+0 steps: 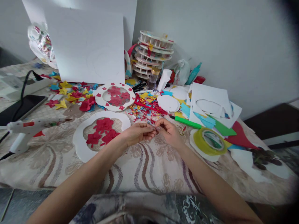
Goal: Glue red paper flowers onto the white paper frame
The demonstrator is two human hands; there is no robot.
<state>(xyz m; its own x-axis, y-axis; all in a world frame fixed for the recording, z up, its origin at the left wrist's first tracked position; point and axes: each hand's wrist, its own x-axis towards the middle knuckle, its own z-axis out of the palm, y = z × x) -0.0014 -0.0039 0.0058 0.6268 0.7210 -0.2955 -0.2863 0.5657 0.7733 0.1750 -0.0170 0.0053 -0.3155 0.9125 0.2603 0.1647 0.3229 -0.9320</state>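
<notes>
1. Both bare hands are up close to each other over the near middle of the surface [163, 175], which has a patterned cloth on it.
2. Left hand [142, 132]: thumb and fingertips pinched together on a tiny piece [155, 128]; too small to say what it is.
3. Right hand [168, 132]: thumb and forefinger pinched on that same piece, fingertips meeting the left's.
4. Piece sits right between the two sets of fingertips, mostly hidden by them.
5. Gold-coloured loop [182, 132] just beside the right hand; green pen-like tool [188, 122] just beyond it.
6. White frame [79, 140] with wavy edge lies flat near the left hand, red paper flowers [104, 124] inside its opening.
7. Second frame [99, 95], white with small red shapes, just behind the first; more red flowers in its opening.
8. Paper scraps [142, 111], mixed colours, beyond the hands.
9. Yellow tape roll [198, 143] to the right, on something white.
10. Glue gun [20, 129] and dark phone [29, 105] far left.
11. Back: white board [88, 46] upright, tiered white stand [154, 54] beside it.
</notes>
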